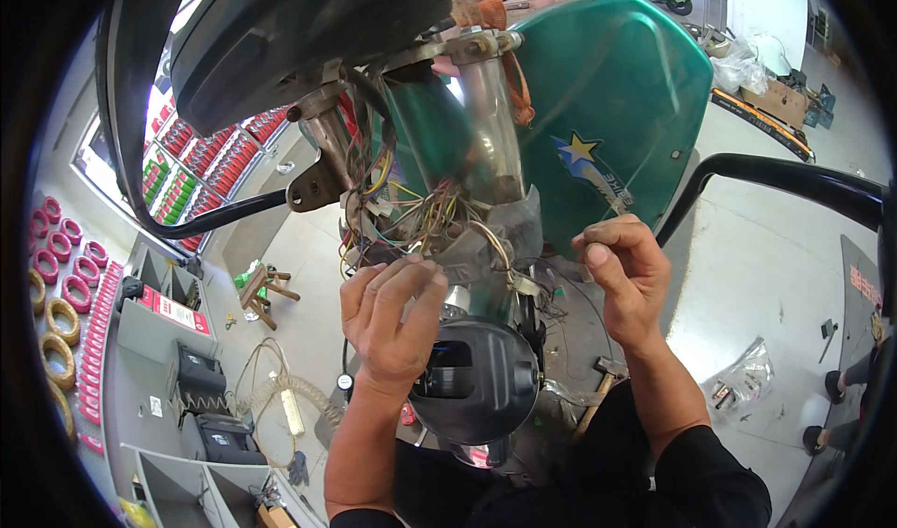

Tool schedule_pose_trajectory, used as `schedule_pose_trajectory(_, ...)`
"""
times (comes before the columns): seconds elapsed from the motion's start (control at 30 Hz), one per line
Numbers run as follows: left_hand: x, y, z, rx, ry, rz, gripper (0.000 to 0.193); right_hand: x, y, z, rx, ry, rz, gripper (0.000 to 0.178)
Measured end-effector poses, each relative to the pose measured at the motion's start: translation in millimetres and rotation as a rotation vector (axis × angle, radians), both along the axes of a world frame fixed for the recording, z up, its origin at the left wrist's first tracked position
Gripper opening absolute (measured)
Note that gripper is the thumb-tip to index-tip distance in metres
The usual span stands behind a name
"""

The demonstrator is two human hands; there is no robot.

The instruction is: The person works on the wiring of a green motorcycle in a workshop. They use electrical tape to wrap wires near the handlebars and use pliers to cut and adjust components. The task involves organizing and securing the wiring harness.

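A tangle of coloured wires (439, 208) spills from the opened front of a green vehicle, around its metal fork tubes (491, 126). At the tangle's lower left edge, my left hand (392, 318) is closed, fingertips bent together; whatever they hold is hidden. To the right, apart from the tangle, my right hand (631, 280) pinches thumb against forefinger, and anything between them is too small to make out. Between my hands a pale connector (525, 285) hangs on a wire bundle. Below it sits a black headlight housing (476, 378).
A green leg shield (617, 107) stands behind my right hand. Black bars (775, 171) curve in at both sides. On the floor lie a hammer (605, 378), a plastic bag (740, 378) and a small wooden stool (266, 294). Shelves with tape rolls (62, 318) line the left.
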State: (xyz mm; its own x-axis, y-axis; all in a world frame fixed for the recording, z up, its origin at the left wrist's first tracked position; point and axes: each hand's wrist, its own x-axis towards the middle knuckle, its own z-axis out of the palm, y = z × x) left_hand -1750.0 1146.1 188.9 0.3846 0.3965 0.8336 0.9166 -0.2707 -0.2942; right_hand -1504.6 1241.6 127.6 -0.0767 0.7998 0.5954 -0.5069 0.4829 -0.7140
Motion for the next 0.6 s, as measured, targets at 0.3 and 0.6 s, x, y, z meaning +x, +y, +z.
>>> schedule_pose_trajectory(0.3, -9.2, 4.1, 3.0, 0.052, 0.125, -0.089, 0.023, 19.8, -19.5, 16.6, 0.226, -0.169, -0.213, 0.013)
schedule_pose_trajectory(0.6, -14.8, 7.2, 5.0, -0.006, -0.044, -0.243, 0.027, 7.0, -46.7, 66.0, 0.643, -0.483, -0.318, 0.033)
